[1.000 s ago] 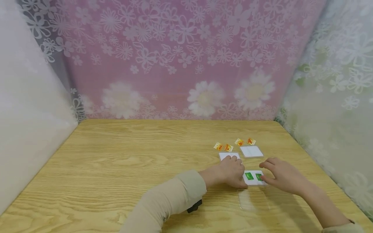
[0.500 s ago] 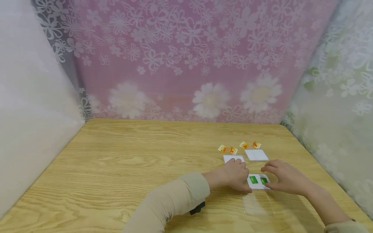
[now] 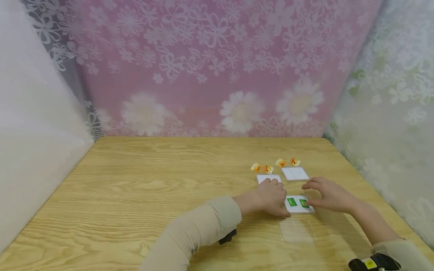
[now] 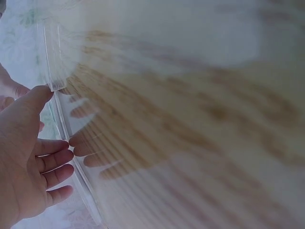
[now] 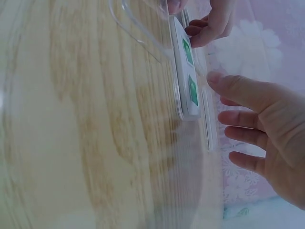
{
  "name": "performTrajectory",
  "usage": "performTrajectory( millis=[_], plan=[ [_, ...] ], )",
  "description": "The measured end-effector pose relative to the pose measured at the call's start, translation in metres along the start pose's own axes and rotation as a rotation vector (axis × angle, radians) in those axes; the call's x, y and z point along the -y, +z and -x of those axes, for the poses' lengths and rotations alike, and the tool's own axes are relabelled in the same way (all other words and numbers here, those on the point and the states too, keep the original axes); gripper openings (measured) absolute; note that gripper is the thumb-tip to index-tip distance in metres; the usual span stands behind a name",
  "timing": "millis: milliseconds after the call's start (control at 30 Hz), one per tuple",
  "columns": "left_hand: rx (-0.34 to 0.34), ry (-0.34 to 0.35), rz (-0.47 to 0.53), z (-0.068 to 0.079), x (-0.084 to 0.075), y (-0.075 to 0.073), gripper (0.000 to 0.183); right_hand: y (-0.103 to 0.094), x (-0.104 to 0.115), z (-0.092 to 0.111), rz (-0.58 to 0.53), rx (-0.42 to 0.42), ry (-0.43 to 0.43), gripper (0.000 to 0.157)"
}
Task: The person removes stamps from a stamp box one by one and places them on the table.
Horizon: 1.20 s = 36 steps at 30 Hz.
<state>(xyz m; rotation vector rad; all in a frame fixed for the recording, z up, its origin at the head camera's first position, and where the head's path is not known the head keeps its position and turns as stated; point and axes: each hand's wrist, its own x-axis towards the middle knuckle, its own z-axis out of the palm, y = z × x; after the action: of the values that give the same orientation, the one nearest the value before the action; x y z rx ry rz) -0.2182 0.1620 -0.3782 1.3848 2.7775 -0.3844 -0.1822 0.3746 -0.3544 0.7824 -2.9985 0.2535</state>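
A flat white case (image 3: 296, 209) with two green squares (image 3: 292, 202) on top lies near the table's right side. My left hand (image 3: 271, 197) holds its left end, thumb at the near corner and index finger at the far corner. The left wrist view shows the thumb (image 4: 43, 95) against a clear plastic edge. My right hand (image 3: 330, 194) is at the case's right end with fingers spread and nothing gripped. Its thumb overlaps the right green square in the head view; whether it touches cannot be told.
Two white rectangular pieces lie beyond the case: one (image 3: 295, 173) in full view, the other (image 3: 262, 177) partly under my left fingers. Several small orange-and-white squares (image 3: 280, 162) lie behind them. A clear plastic piece (image 3: 296, 230) sits nearer on the wooden table (image 3: 152, 180).
The camera view shifts slightly. Both hands keep nearly the same places around the white case; the right thumb stays by the right green square.
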Motion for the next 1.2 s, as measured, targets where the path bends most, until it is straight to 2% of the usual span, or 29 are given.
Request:
performTrajectory(
  millis=[533,833,1200],
  plan=[
    [0.01,0.008,0.005,0.002,0.0,0.001,0.057,0.006,-0.006,-0.001,-0.334,0.173,0.108,0.056],
    [0.002,0.005,-0.01,0.001,-0.001,0.002,0.056,0.01,-0.012,-0.006,-0.32,0.178,0.146,0.051],
    [-0.012,0.011,-0.01,0.0,-0.001,0.0,0.055,0.011,-0.019,-0.009,-0.332,0.174,0.101,0.037]
  ],
)
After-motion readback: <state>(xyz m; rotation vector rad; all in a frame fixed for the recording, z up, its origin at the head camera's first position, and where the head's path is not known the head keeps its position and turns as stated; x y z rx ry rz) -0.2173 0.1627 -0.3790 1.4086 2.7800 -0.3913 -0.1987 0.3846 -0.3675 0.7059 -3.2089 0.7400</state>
